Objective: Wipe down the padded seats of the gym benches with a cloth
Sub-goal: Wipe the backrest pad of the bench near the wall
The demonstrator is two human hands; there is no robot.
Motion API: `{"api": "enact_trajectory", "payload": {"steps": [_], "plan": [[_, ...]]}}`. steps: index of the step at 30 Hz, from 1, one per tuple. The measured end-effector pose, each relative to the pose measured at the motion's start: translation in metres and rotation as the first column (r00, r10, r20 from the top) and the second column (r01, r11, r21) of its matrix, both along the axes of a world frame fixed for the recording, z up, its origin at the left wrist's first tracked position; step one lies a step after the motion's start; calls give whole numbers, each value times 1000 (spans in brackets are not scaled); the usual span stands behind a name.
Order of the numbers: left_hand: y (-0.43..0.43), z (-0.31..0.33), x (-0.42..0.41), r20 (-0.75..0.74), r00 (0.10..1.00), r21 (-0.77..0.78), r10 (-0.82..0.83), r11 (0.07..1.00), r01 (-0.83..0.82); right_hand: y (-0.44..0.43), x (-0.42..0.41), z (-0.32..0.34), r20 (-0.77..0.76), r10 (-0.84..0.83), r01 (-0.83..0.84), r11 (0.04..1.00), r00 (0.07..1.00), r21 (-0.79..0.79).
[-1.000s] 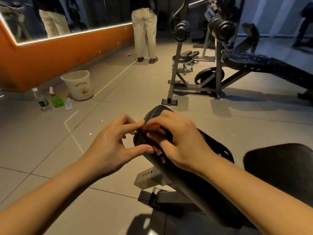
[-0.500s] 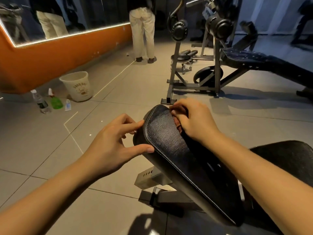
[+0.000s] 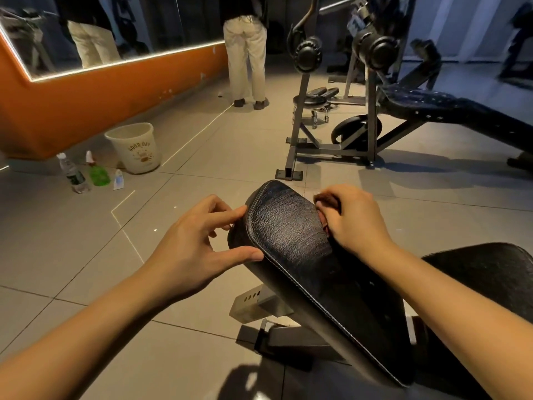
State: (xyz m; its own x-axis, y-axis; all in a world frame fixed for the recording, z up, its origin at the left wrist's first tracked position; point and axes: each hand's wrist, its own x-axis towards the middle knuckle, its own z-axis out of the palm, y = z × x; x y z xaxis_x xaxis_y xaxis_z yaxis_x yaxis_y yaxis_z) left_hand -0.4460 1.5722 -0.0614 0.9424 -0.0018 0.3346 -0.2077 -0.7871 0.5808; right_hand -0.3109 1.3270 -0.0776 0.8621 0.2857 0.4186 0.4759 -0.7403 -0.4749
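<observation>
- The back pad (image 3: 288,235) of a black gym bench is tilting up in the middle of the view, its stitched seam running down its left edge and its rounded top end pointing away from the person.
- The left grip (image 3: 196,249) is lying spread at the pad's left edge, with forefinger and thumb tip touching the seam and the other fingers hanging loose, holding nothing.
- The right grip (image 3: 352,223) is curling tight round a brownish cloth (image 3: 325,198) at the pad's right edge, near the top end.
- The knuckles are covering nearly all of the cloth, so only a small fold is showing above the fingers.
- The right forearm is crossing over the lower right part of the pad and hiding it.
- The seat pad (image 3: 487,272) is lying just beside it, at the right edge of the view.
- The bench's grey metal frame (image 3: 259,301) is standing on the tiled floor (image 3: 72,241) under the pad.
- A white bucket (image 3: 135,147), a clear bottle (image 3: 73,174), a green spray bottle (image 3: 98,171) and a small white tube (image 3: 118,179) are standing together on the floor at far left.
- They are standing near the foot of an orange wall (image 3: 86,105) that is carrying a mirror (image 3: 129,27).
- A person in pale trousers (image 3: 246,53) is standing well beyond the pad.
- A barbell rack (image 3: 300,116) with a second bench (image 3: 450,109) is standing at far right, well apart from both grips.
</observation>
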Motion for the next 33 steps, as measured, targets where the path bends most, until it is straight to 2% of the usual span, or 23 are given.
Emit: {"api": "enact_trajectory", "payload": {"steps": [2, 4, 6, 7, 9, 11, 12, 13, 15, 18, 19, 21, 23, 24, 26, 28, 29, 30, 33], "plan": [[0, 0, 0, 9, 1000, -5, -1, 1000, 1, 14, -29, 7, 47, 149, -151, 988, 988, 38], [-2, 0, -1, 14, 1000, 12, 3, 1000, -3, 26, -64, 18, 118, 406, -412, 911, 906, 28], [-3, 0, -2, 18, 1000, 38, 2, 999, -3, 26, -67, 18, 129, 513, -513, 858, 849, -36], [-3, 0, -2, 20, 1000, 49, 3, 999, -4, 21, -58, 15, 121, 472, -474, 880, 873, -10], [-3, 1, -2, 27, 1000, 54, 3, 999, -5, 4, -27, 5, 75, 249, -254, 965, 965, 64], [-3, 0, -4, 31, 1000, 49, 4, 999, -5, -10, -7, -1, -9, 51, -51, 999, 999, 18], [-3, -1, -4, 32, 999, 51, 2, 999, -4, -10, -6, -2, -20, 24, -24, 1000, 1000, -16], [-3, -1, -4, 35, 999, 51, -1, 999, -1, -6, -13, 0, -4, 52, -53, 998, 999, -33], [-3, -2, -4, 40, 999, 52, -3, 999, 1, 5, -37, 9, 70, 224, -224, 974, 972, -15], [-4, -1, -3, 31, 1000, 71, 2, 997, -4, 11, -61, 14, 75, 483, -483, 875, 872, -26], [-4, 0, -3, 27, 1000, 77, 1, 997, -3, 7, -54, 9, 69, 472, -473, 881, 879, -9], [-4, 0, -4, 30, 1000, 78, -6, 997, 4, -8, -24, 1, 46, 293, -295, 954, 955, 49], [-3, 0, -4, 37, 999, 80, -9, 997, 6, -19, -10, -3, 6, 93, -93, 995, 996, 19], [-3, 0, -4, 39, 999, 80, -9, 997, 6, -15, -15, -3, 24, 78, -79, 997, 997, 1], [-4, 0, -3, 39, 999, 76, 0, 997, -3, 2, -42, 6, 73, 241, -243, 970, 968, 10], [-3, -1, -2, 28, 1000, 76, -1, 997, -1, 14, -66, 16, 93, 463, -465, 885, 881, -6], [-3, -1, -2, 24, 1000, 71, -3, 997, 2, 16, -65, 18, 96, 510, -509, 860, 855, -27], [-3, -1, -1, 22, 1000, 61, -7, 998, 6, 15, -57, 17, 105, 483, -484, 875, 869, -20], [-2, -1, -1, 35, 999, 51, -5, 999, 3, -1, -11, 10, 30, 141, -141, 990, 990, 14]]}}
